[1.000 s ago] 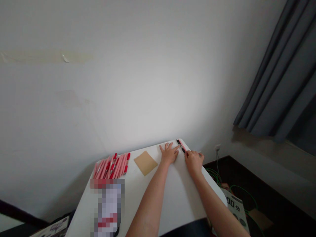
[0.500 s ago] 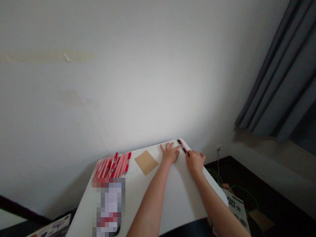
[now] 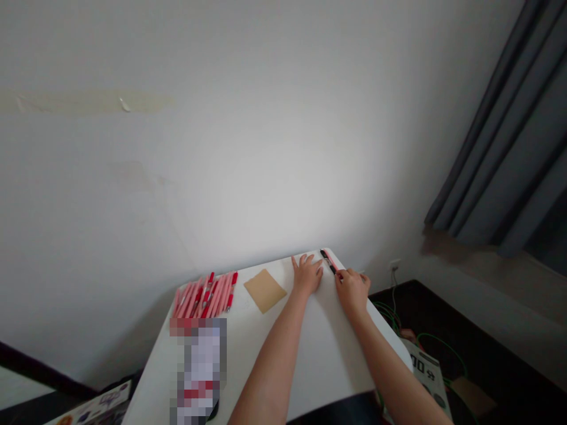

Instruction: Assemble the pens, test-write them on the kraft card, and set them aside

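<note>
- Dim room, soft diffuse light, source out of frame; brightest on middle of white wall (image 3: 283, 153), dropping off toward the corners.
- Soft shadow on wall left of white table (image 3: 323, 354); fainter one on tabletop beside right forearm (image 3: 376, 348).
- Grey curtain (image 3: 496, 147) shaded; dark floor (image 3: 438, 313) nearly black, detail lost.
- No harsh glare.
- Right hand (image 3: 353, 289), black pen (image 3: 331, 267) small, slightly soft.
- Wide-angle stretch toward edges; blocky pixelation (image 3: 201, 354) lower left.
</note>
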Demonstrator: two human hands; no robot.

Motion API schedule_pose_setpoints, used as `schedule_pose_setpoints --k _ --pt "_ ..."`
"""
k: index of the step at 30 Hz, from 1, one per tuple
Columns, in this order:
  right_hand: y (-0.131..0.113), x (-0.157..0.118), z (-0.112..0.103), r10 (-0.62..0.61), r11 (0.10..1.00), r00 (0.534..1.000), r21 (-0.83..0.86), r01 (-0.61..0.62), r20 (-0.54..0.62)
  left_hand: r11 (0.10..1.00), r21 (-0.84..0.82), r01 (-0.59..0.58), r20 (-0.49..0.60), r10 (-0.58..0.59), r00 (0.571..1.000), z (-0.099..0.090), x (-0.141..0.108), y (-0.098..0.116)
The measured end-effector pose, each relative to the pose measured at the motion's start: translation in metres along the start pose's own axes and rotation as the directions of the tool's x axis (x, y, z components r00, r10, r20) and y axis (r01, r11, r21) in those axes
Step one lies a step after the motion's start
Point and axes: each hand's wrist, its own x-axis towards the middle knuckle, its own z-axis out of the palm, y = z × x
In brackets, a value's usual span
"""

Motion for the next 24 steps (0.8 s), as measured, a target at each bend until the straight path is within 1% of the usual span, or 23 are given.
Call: schedule_pose_setpoints --k 5,9,11,14,17,22,24 --pt "-0.001 -0.002 -0.001 -0.022 1.0 1.0 0.013 0.022 0.015 1.0 0.001 0.014 -0.044 -0.014 0.999 -0.006 -0.005 0.0" --pt "-0.004 -0.004 -0.003 -0.049 0.999 0.998 0.02 0.049 0.037 1.0 -0.004 0.026 -0.072 -0.026 0.997 -0.013 -0.018 -0.003" --pt "-0.007 -0.005 -0.005 -0.069 0.997 0.996 0.031 0.068 0.053 0.999 -0.003 0.05 -0.084 -0.05 0.995 -0.018 -0.028 -0.005" --pt "-0.012 -0.007 -0.008 -0.105 0.993 0.991 0.065 0.1 0.083 0.992 0.032 0.12 -0.122 -0.116 0.986 -0.027 -0.044 -0.01" --pt "-0.017 -0.008 -0.008 -0.156 0.984 0.981 0.109 0.143 0.117 0.978 0.079 0.191 -0.12 -0.181 0.976 -0.037 -0.061 -0.018" --pt "-0.033 -0.009 -0.008 -0.263 0.962 0.949 0.128 0.243 0.173 0.936 0.179 0.304 -0.126 -0.284 0.95 -0.047 -0.09 -0.034" --pt "-0.042 -0.01 -0.008 -0.291 0.955 0.935 0.128 0.269 0.205 0.931 0.197 0.309 -0.143 -0.284 0.948 -0.047 -0.101 -0.038"
